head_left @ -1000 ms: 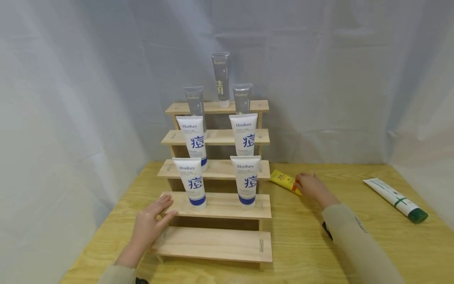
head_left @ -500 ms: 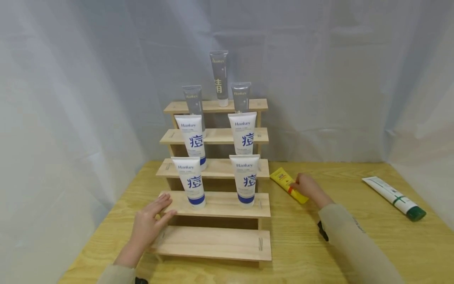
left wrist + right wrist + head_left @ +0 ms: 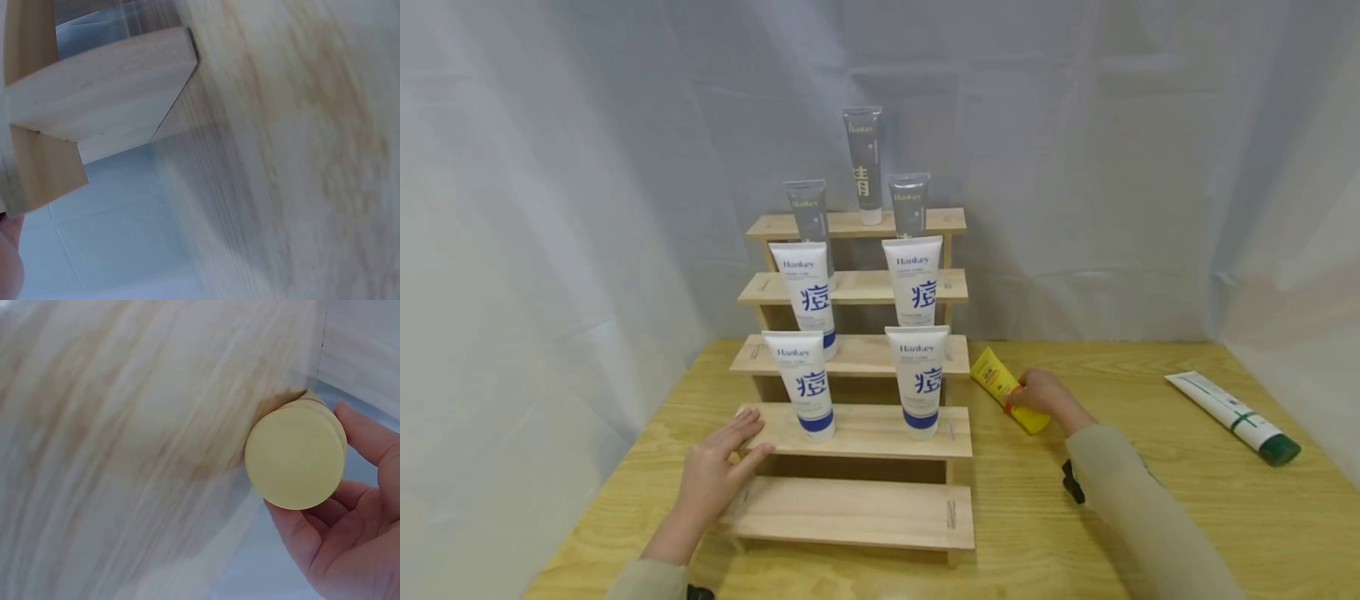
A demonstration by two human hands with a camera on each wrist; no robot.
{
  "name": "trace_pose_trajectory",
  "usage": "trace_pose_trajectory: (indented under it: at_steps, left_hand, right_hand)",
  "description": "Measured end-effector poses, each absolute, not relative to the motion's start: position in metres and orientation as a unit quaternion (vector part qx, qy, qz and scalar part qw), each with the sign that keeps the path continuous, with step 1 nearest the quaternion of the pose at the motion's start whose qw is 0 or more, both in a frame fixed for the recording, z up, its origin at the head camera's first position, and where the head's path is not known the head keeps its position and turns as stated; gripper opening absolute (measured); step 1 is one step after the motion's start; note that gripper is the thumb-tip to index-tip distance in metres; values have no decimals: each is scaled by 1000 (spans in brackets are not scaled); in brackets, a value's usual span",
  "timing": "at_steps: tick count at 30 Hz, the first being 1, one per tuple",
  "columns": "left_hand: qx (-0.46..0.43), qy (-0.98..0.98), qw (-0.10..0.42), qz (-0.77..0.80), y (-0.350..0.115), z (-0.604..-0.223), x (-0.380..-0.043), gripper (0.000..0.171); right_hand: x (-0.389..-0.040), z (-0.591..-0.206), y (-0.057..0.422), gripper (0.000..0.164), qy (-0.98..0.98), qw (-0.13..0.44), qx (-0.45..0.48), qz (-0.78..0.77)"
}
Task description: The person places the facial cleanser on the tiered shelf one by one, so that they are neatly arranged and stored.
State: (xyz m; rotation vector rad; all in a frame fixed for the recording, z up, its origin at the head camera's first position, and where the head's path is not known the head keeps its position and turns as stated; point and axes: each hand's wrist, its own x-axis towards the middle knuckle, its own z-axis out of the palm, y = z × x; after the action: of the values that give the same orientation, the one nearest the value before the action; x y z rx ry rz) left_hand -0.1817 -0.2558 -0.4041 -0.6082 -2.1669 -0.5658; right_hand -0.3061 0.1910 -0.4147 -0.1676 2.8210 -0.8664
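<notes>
In the head view my left hand [image 3: 718, 467] rests at the left end of a step on the wooden tiered stand [image 3: 850, 517], its fingers extended along the board. Only a bit of that hand [image 3: 9, 262] shows at the edge of the left wrist view, beside the stand's wood [image 3: 100, 81]. To the right of the stand, my right hand [image 3: 1048, 400] holds a yellow squeeze tube [image 3: 996, 379] with a red band. The right wrist view shows the round yellow cap end [image 3: 295, 459] facing the camera, with thumb and fingers around the tube.
White tubes with blue lettering [image 3: 920, 375] stand in pairs on the middle steps. Grey tubes [image 3: 863, 167] stand on the upper steps. A white tube with a green cap [image 3: 1232, 417] lies at the right of the wooden table [image 3: 1037, 525]. A pale curtain [image 3: 1075, 167] hangs behind.
My right hand has turned the yellow tube, its capped end swinging toward the front and its label coming more into view. The left hand stays in place on the stand.
</notes>
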Motion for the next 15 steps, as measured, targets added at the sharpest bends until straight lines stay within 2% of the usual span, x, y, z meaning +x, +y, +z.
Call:
trace_pose_trajectory:
  at_steps: [4,9,15]
  left_hand:
    - [-238,-857,398,-223,-255,-406,-182,36]
    - [-237,-858,397,-223,-255,-407,-181,36]
    - [-234,-860,392,-227,-256,-406,-181,35]
  right_hand:
    - [-303,-417,193,26,946,88,-57,-305]
    - [-296,-416,198,26,931,86,-56,-349]
    - [-289,-409,202,31,922,34,-67,-380]
